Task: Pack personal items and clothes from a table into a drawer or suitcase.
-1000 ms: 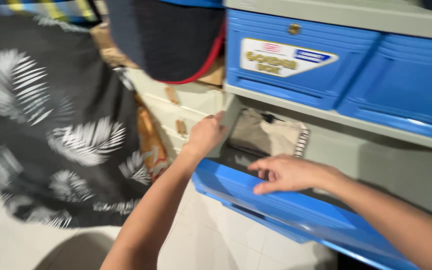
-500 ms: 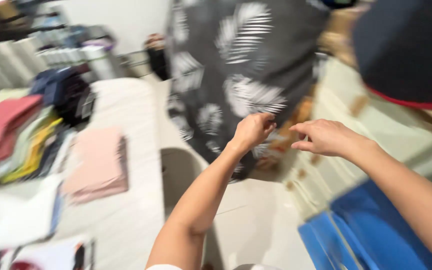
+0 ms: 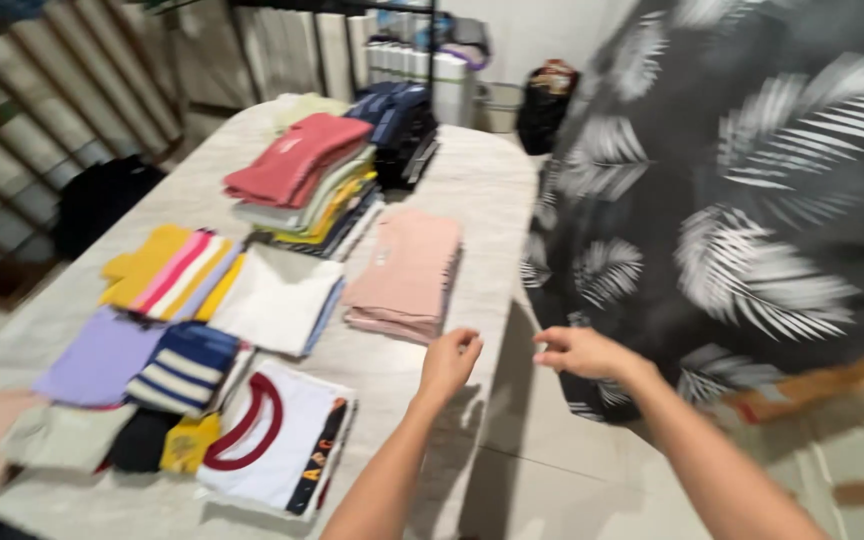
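2 empty hands reach over the counter (image 3: 472, 190) edge at lower centre: the left hand (image 3: 449, 362) loosely curled, the right hand (image 3: 580, 352) with fingers apart. Nearest, just up-left, lies a folded pink stack (image 3: 407, 270), sorted among other folded clothes (image 3: 297, 185).

On the pale marbled table (image 3: 472, 190), a pink folded stack (image 3: 407, 272) lies near the right edge, with a red top (image 3: 297, 158) crowning a yellow-and-green pile (image 3: 317, 205) farther off. Nearer left lie a lilac piece (image 3: 102, 355), navy-and-cream stripes (image 3: 184, 365) and a white shirt with a red collar (image 3: 272, 435). At right hangs black cloth printed with white fern leaves (image 3: 752, 200).
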